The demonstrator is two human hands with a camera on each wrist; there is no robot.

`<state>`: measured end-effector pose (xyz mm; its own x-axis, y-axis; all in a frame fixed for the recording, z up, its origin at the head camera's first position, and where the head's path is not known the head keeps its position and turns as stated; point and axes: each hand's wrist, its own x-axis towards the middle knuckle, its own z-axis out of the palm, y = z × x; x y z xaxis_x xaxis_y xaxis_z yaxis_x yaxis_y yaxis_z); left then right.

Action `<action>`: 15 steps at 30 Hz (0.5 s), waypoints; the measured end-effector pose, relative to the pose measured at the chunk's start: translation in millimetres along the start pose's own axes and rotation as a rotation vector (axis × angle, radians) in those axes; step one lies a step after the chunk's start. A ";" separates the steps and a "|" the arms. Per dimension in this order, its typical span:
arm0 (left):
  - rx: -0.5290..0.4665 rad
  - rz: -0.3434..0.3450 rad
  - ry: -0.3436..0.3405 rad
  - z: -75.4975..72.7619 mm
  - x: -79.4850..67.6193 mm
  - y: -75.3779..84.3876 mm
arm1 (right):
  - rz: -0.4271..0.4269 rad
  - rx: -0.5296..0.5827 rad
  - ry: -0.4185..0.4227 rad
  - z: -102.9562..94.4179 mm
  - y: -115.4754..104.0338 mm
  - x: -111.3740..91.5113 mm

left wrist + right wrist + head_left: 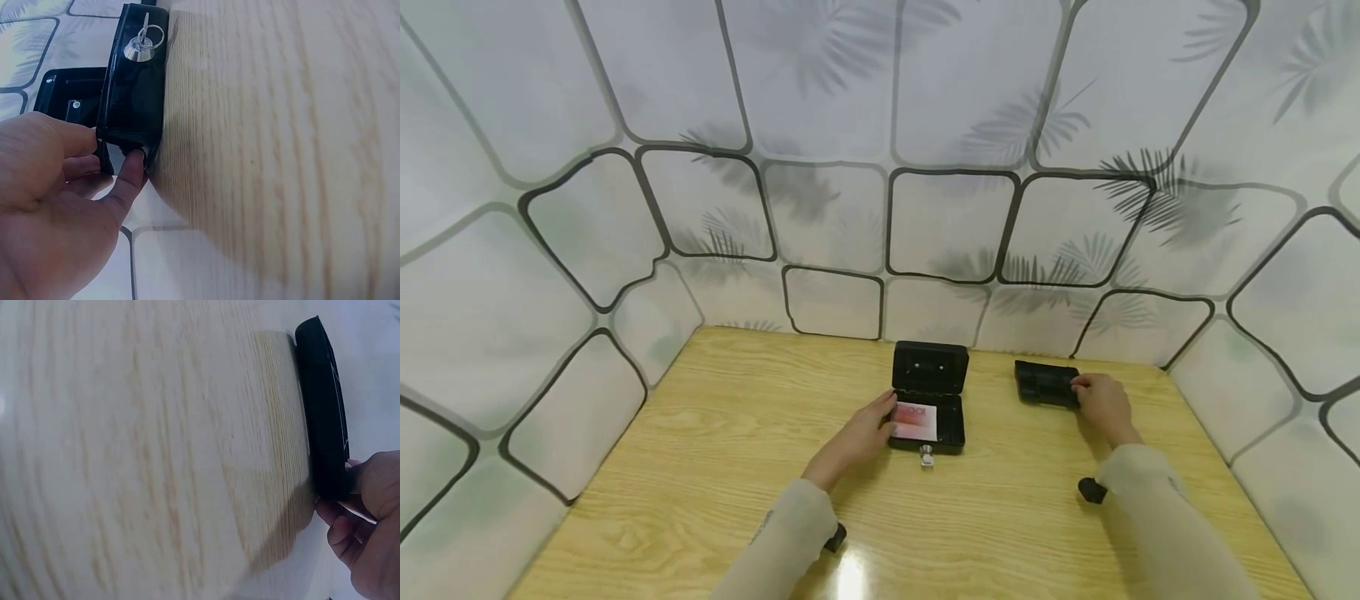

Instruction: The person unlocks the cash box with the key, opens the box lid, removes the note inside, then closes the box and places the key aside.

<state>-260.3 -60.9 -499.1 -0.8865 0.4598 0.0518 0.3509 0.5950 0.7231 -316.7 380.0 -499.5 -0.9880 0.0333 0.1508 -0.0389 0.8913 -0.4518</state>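
A small black cash box (pixel 952 429) stands on the table, its lid (pixel 930 367) raised toward the wall. Inside lies a pink-and-white paper (pixel 915 422) that looks like a banknote. At the box's front, a key with a ring (pixel 149 37) sits in the round lock (pixel 139 50). My left hand (pixel 867 429) grips the box's left side, thumb low at the corner and fingers at the upper edge. To the right, near the wall, is a black compartment tray (pixel 1043 384). The right hand (pixel 1102 406) pinches the tray's right end between thumb and fingers.
The light wooden table (pixel 715 467) is bordered at the back and sides by a patterned fabric wall (pixel 827 208). Bare wood lies between the box and the tray. Dark wrist devices (pixel 1092 490) show below both sleeves.
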 end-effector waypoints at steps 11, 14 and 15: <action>0.000 -0.006 -0.004 -0.4 -1.7 1.0 | -0.013 -0.006 0.018 3.0 -6.4 -3.6; 0.000 -0.009 -0.005 -0.1 -1.4 0.3 | -0.020 0.010 0.050 4.6 -10.1 -6.0; -0.002 -0.010 -0.005 0.1 -1.5 0.4 | -0.020 0.021 0.066 5.1 -11.6 -7.0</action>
<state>-258.8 -61.3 -499.0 -0.8885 0.4570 0.0413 0.3414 0.5984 0.7248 -310.1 367.1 -499.8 -0.9751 0.0460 0.2168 -0.0622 0.8822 -0.4668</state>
